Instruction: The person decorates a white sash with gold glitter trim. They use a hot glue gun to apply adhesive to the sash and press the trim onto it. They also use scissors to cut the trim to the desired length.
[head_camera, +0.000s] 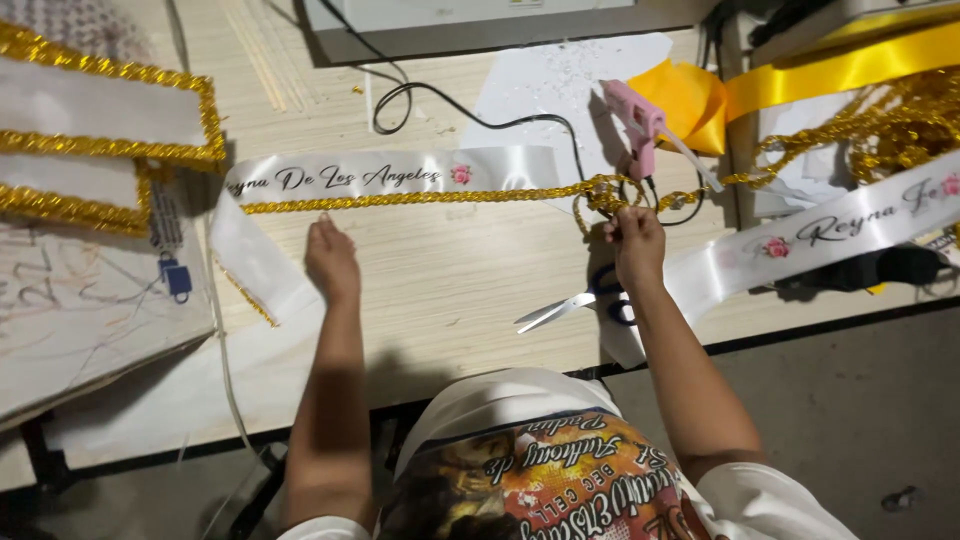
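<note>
The left hand (331, 262) lay flat on the wooden table (450, 290), fingers stretched out and holding nothing, its fingertips touching or nearly touching the gold braided trim (420, 198) just below the white satin sash (390, 172). That sash ran left to right across the far middle of the table, with script lettering and a small pink flower at its right end; the trim followed its near edge. To the right, the trim gathered into loose loops, and there the right hand (638, 245) was closed around it, pinching the gold cord between its fingers. The exact hold of the fingertips could not be made out, as the hand was seen from behind.

Near the right wrist lay a pair of scissors (580, 303) with dark blue handles, blades pointing left. Just beyond the right hand stood a pink glue gun (638, 125), its black cord (450, 105) curling left across the table. A second white sash (840, 228) slanted across the right side, and beyond it lay yellow ribbon (850, 68) and a heap of more gold trim (890, 125). On the far left sat white boards edged in gold trim (110, 150), with a small blue clip (177, 278) near them.
</note>
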